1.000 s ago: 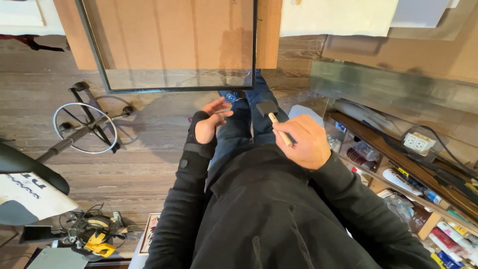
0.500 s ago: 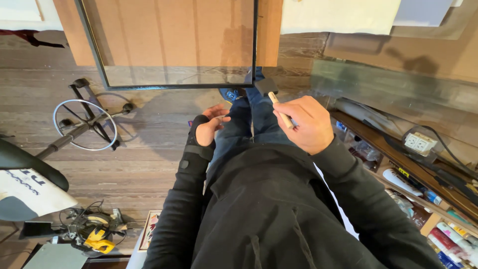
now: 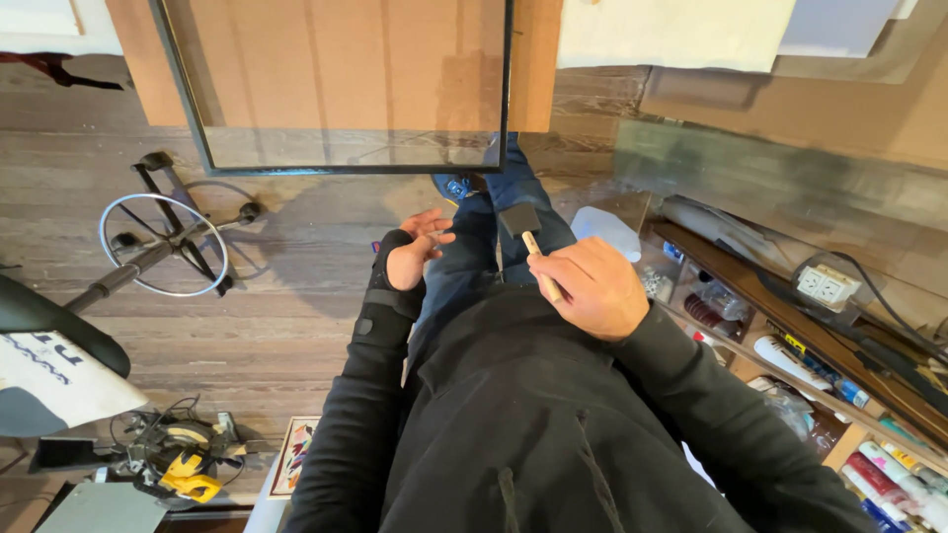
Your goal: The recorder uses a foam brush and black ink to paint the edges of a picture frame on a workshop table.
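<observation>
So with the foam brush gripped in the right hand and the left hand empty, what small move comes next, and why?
Probably lift the right hand forward to bring the foam brush toward the framed glass panel: the brush head points that way, well short of the panel, and the left hand hangs open.

Home workshop, wood floor [image 3: 247,326], cluttered supply shelves [image 3: 790,365], power tool [image 3: 183,459]

A small foam brush [image 3: 529,242], its dark wedge-shaped head on a pale wooden handle, sits gripped in the person's right hand [image 3: 591,289], head pointing up and away from the body over the blue-jeaned legs, handle slanting back into the closed fist.
</observation>
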